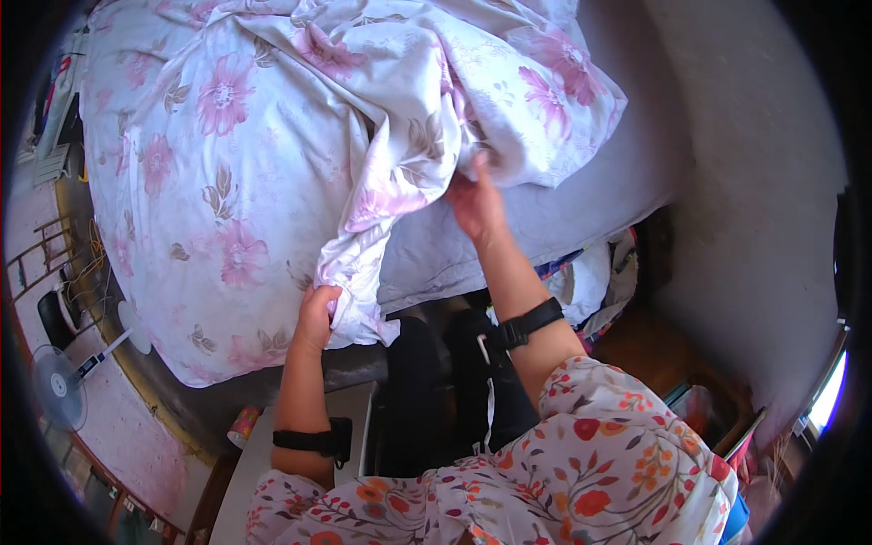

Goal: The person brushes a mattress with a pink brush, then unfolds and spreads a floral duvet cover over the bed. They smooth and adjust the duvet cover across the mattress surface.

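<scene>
A white bed cover (300, 173) with pink flowers and brown leaves lies in loose folds over the bed. My left hand (318, 315) is closed around a bunched, twisted end of it at the bed's near edge. Further in and to the right, my right hand (477, 207) is at the cover's folded edge, slightly blurred. One of its fingers points up, apart from the others, which are partly hidden by the cloth; the hand looks open. Under the raised part of the cover shows a plain pale sheet (509, 222).
A grey wall (758, 173) rises along the bed's right side. Below the bed's right edge sits a bag (590, 286) with white cloth in it. A fan (60, 386) stands at the left, and a pale cabinet top (245, 472) is by my left forearm.
</scene>
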Demonstrator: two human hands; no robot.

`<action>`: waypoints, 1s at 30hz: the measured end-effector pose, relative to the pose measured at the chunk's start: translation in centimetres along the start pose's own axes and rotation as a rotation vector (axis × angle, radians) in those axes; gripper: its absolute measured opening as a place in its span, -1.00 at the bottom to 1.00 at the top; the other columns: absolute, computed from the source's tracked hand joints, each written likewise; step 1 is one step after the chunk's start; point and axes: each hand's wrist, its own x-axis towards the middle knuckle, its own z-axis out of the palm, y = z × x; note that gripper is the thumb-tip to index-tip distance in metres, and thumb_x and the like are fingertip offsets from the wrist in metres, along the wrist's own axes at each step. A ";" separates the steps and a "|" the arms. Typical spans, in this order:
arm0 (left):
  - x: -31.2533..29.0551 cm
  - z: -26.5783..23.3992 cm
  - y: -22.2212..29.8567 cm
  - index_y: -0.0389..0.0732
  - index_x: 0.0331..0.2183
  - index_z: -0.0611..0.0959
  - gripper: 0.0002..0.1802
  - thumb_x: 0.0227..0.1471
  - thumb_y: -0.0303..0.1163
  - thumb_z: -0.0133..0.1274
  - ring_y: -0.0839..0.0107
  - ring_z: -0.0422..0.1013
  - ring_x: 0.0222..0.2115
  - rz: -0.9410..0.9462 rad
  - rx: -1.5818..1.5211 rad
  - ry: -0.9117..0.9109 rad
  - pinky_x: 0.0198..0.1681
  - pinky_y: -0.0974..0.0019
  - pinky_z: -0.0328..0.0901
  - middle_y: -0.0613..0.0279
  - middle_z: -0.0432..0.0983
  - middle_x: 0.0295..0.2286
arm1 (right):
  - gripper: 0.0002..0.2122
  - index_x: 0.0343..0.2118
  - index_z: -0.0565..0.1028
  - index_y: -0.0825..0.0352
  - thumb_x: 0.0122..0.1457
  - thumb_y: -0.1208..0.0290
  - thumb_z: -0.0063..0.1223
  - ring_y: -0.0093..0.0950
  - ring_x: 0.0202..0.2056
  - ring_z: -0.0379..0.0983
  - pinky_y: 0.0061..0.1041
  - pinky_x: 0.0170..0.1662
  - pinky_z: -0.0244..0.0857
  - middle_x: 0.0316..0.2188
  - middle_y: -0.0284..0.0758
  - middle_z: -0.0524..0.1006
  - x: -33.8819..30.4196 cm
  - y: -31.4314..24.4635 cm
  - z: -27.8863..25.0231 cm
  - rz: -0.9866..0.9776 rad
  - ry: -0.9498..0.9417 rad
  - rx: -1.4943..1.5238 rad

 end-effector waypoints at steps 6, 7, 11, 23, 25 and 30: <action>1.6 -2.3 -0.4 -0.37 -0.11 0.49 -0.50 -0.18 -0.43 -0.06 0.35 0.41 -0.33 0.084 0.319 -0.032 -0.18 0.35 0.29 0.15 0.49 -0.29 | -0.72 -0.04 0.33 0.31 0.21 0.42 -0.02 -0.32 -0.24 0.49 -0.24 -0.23 0.45 -0.18 -0.30 0.49 1.7 -11.6 7.0 -0.530 0.027 -0.187; 2.0 -2.4 -0.8 -0.37 -0.10 0.49 -0.50 -0.18 -0.44 -0.06 0.36 0.41 -0.34 0.138 0.317 -0.057 -0.19 0.36 0.29 0.17 0.49 -0.29 | -0.73 -0.05 0.33 0.33 0.19 0.48 -0.03 -0.32 -0.21 0.49 -0.26 -0.20 0.45 -0.18 -0.29 0.50 1.3 -14.2 9.6 -0.605 -0.068 -0.242; 3.2 0.3 -1.5 -0.35 -0.14 0.54 -0.50 -0.21 -0.34 0.00 0.39 0.40 -0.34 -0.105 0.353 -0.146 -0.23 0.36 0.28 0.19 0.50 -0.33 | -0.51 0.12 0.13 0.34 0.16 0.42 0.01 -0.22 -0.02 0.35 -0.24 0.04 0.20 -0.03 -0.10 0.39 -1.0 -18.6 20.4 -0.599 -0.750 -0.594; 3.8 3.7 1.6 -0.31 0.02 0.41 -0.44 -0.05 -0.30 -0.11 0.36 0.42 -0.24 -0.488 0.262 -0.361 -0.18 0.31 0.32 0.11 0.47 -0.21 | -0.86 -0.29 0.49 0.43 0.08 0.53 0.05 -0.55 -0.45 0.45 -0.53 -0.42 0.34 -0.48 -0.31 0.52 0.7 -5.9 5.0 -0.235 0.289 -0.973; 4.0 3.4 1.4 -0.32 0.04 0.39 -0.41 -0.10 -0.37 -0.11 0.37 0.40 -0.21 -0.331 0.289 -0.386 -0.15 0.34 0.30 0.12 0.46 -0.19 | -0.75 -0.13 0.43 0.40 0.10 0.53 0.06 -0.50 -0.39 0.47 -0.47 -0.32 0.40 -0.38 -0.31 0.52 0.4 -1.8 3.5 0.022 0.246 -0.860; 4.9 4.0 1.4 -0.29 0.07 0.39 -0.34 -0.18 -0.44 -0.06 0.35 0.35 -0.09 -0.220 0.419 -0.460 0.02 0.36 0.19 0.17 0.43 -0.09 | -0.59 0.03 0.34 0.34 0.09 0.45 0.12 -0.44 -0.23 0.49 -0.38 -0.13 0.43 -0.18 -0.30 0.50 0.0 2.3 4.0 0.200 -0.057 -0.392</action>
